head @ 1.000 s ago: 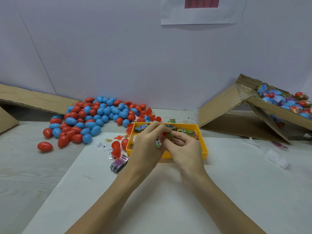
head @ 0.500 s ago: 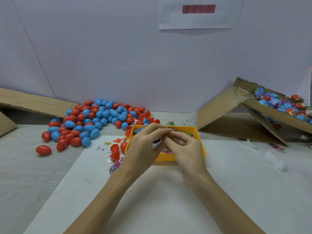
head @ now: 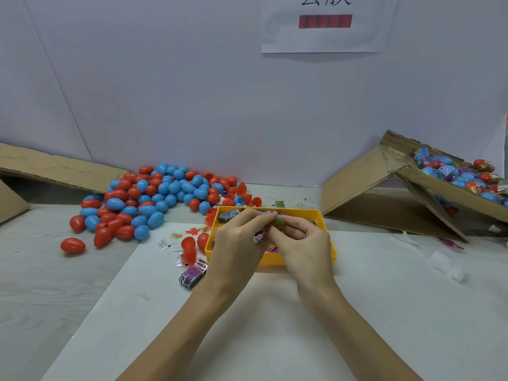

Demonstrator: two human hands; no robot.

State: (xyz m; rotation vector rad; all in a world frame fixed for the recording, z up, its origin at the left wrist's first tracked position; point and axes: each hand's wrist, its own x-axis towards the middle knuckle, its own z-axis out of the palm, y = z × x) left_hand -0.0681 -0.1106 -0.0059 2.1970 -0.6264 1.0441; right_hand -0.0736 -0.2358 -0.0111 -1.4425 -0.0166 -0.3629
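From the head camera, both hands are meeting over the yellow tray (head: 328, 244). The left hand (head: 238, 243) and the right hand (head: 305, 243) are both pinching a small red egg (head: 279, 223) with their fingertips. The egg is sitting just above the middle of the tray, and a green band is wrapping around it. Fingers are hiding most of the egg, so its full shape is hard to see. A striped strip (head: 259, 237) is poking out under the left hand; I cannot tell if it is joined to the egg. The hands are also covering much of the tray, so the little packets inside are showing only in bits.

The tray is lying on a white sheet (head: 275, 331) that is covering part of a gray table (head: 41, 284). A big pile of red and blue eggs (head: 154, 193) is lying at the back left, and one lone egg (head: 72, 245) is sitting apart from it. A purple packet (head: 192, 274) is lying just left of the tray. A tipped box (head: 384, 182) on the right is holding wrapped eggs (head: 453, 174), and the picture edge is cutting it off. Flat cardboard (head: 55, 166) is leaning at the far left, cut off too. A paper (head: 327, 37) is hanging on the pale wall (head: 165, 92), with its top cut off.
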